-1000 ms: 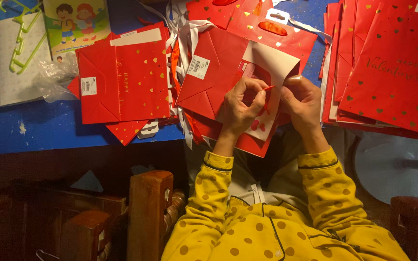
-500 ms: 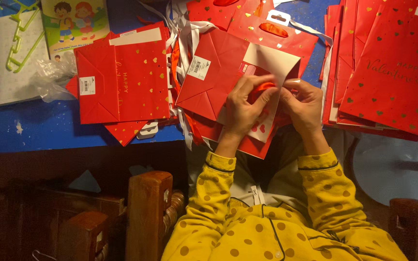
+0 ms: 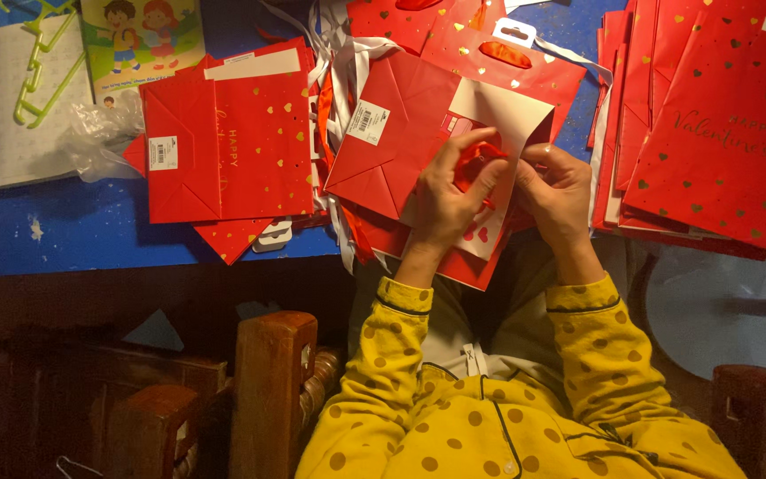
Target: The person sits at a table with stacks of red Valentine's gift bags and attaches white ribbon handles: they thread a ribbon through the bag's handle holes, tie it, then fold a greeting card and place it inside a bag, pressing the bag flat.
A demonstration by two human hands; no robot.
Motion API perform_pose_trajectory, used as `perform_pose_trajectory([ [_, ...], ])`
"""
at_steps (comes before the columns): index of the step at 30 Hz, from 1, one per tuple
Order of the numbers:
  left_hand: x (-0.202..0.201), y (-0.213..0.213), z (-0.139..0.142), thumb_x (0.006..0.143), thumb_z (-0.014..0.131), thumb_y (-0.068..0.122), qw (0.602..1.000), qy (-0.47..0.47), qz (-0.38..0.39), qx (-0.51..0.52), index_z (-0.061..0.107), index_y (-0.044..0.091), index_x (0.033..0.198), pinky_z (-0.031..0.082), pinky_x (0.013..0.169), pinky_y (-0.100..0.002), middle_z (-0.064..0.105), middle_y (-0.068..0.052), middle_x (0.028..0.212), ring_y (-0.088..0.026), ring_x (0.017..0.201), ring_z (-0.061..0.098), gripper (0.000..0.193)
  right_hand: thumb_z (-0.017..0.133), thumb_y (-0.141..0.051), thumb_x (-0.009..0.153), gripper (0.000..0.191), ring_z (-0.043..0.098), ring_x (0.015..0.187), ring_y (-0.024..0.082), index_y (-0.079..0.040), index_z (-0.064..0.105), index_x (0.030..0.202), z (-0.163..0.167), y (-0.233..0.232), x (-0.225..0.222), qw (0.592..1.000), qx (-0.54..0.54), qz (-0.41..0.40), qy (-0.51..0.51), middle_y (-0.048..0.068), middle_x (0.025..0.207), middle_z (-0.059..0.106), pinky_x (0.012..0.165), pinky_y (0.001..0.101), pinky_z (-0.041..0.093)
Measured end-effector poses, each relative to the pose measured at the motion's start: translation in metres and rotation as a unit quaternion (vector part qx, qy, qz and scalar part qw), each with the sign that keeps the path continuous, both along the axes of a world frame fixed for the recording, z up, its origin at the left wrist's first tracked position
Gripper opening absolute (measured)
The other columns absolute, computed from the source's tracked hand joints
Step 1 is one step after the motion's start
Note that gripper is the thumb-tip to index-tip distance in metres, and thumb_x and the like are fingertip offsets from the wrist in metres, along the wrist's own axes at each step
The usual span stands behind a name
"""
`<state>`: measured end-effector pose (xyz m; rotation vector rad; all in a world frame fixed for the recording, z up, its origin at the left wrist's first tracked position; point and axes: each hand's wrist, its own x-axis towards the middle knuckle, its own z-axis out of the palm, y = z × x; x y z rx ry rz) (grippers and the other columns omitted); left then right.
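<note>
A flat red paper bag [image 3: 401,133] is held at the near edge of the blue tabletop [image 3: 90,239]. The left hand [image 3: 445,200] and right hand [image 3: 560,191] are closed on its red ribbon handle [image 3: 476,158], so the white flap [image 3: 511,111] is kept folded back.

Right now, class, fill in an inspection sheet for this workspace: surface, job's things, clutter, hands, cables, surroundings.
Surface: blue table, mostly covered.
Job's things: red paper bag with white lining, orange ribbon at its mouth.
Clutter: flat red bag, stack of red bags, green hanger, picture book, white ribbons.
Hands: left hand and right hand both grip the bag's edge.
Cables: nothing seen.
Surroundings: wooden chair, dim floor.
</note>
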<state>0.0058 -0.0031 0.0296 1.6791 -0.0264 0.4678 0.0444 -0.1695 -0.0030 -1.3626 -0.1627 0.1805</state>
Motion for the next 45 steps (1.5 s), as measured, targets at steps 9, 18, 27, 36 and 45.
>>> perform_pose_trajectory([
  [9, 0.004, -0.003, -0.014, 0.101, 0.072, 0.018, 1.000, -0.020, -0.007, -0.004, 0.069, 0.009, 0.111, 0.059, 0.081, -0.030, 0.072, -0.005, 0.102, -0.015, 0.091, 0.073, 0.013, 0.072, -0.009, 0.105, 0.010, 0.048, 0.064, 0.000, 0.000, 0.067, 0.102, -0.006, -0.003, 0.001, 0.998, -0.046, 0.000, -0.046, -0.004, 0.078, 0.062, 0.054, 0.0185, 0.034],
  [18, 0.004, -0.001, -0.002, 0.098, 0.073, 0.023, 0.999, 0.000, -0.018, -0.050, 0.064, 0.009, 0.125, 0.059, 0.086, -0.030, 0.073, -0.005, 0.109, -0.015, 0.098, 0.073, 0.033, 0.071, -0.010, 0.103, 0.009, 0.052, 0.062, 0.001, -0.001, 0.068, 0.103, -0.002, -0.003, 0.001, 1.000, -0.009, -0.005, 0.010, -0.001, 0.082, 0.067, 0.051, 0.0180, 0.036],
  [27, 0.005, -0.003, -0.005, 0.099, 0.074, 0.020, 0.999, -0.047, -0.004, 0.027, 0.071, 0.009, 0.110, 0.059, 0.083, -0.029, 0.070, -0.006, 0.105, -0.017, 0.094, 0.073, 0.015, 0.071, -0.010, 0.104, 0.011, 0.052, 0.061, 0.001, 0.000, 0.067, 0.104, -0.004, -0.003, 0.001, 1.000, -0.022, 0.004, -0.005, 0.000, 0.078, 0.065, 0.050, 0.0191, 0.036],
  [36, 0.005, -0.004, -0.008, 0.108, 0.063, 0.025, 0.989, -0.003, -0.019, -0.146, 0.057, 0.009, 0.122, 0.060, 0.090, -0.028, 0.074, -0.005, 0.115, -0.011, 0.102, 0.073, 0.022, 0.071, -0.012, 0.105, 0.012, 0.051, 0.062, 0.000, 0.000, 0.070, 0.104, -0.004, -0.004, 0.000, 0.996, -0.077, -0.007, -0.045, -0.003, 0.080, 0.066, 0.052, 0.0195, 0.037],
  [45, 0.004, -0.002, 0.008, 0.095, 0.077, 0.015, 0.996, -0.062, 0.022, 0.066, 0.070, 0.009, 0.113, 0.058, 0.087, -0.032, 0.067, -0.007, 0.107, -0.023, 0.097, 0.071, 0.020, 0.070, -0.012, 0.105, 0.012, 0.057, 0.068, 0.001, 0.000, 0.069, 0.103, -0.005, -0.004, 0.000, 0.994, -0.088, -0.003, -0.059, -0.002, 0.083, 0.068, 0.057, 0.0188, 0.043],
])
